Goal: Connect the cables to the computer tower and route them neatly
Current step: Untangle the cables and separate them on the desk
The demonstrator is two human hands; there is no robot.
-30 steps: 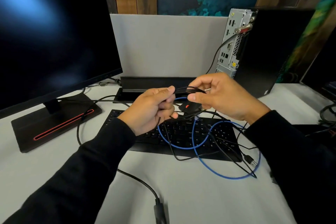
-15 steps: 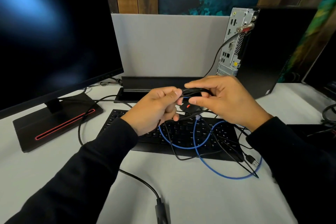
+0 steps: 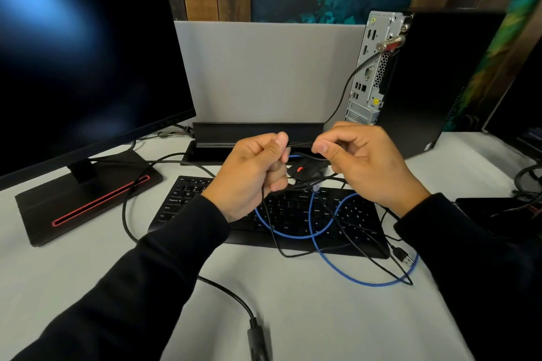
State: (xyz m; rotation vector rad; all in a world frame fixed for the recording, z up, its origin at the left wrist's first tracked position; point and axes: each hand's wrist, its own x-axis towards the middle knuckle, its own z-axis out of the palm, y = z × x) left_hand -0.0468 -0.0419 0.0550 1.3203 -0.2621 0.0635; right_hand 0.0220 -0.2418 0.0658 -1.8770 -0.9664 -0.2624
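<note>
Above the flat black keyboard (image 3: pixel 293 214), the left hand (image 3: pixel 249 176) and right hand (image 3: pixel 363 164) each pinched one thin black cable (image 3: pixel 299 144). The hands were near each other, not touching.

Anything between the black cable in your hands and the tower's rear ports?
No solid object. Both hands, left hand and right hand, pinch the thin black cable just in front of the computer tower. One black cable already hangs from its rear panel, and the blue cable lies tangled with black leads on the keyboard.
</note>
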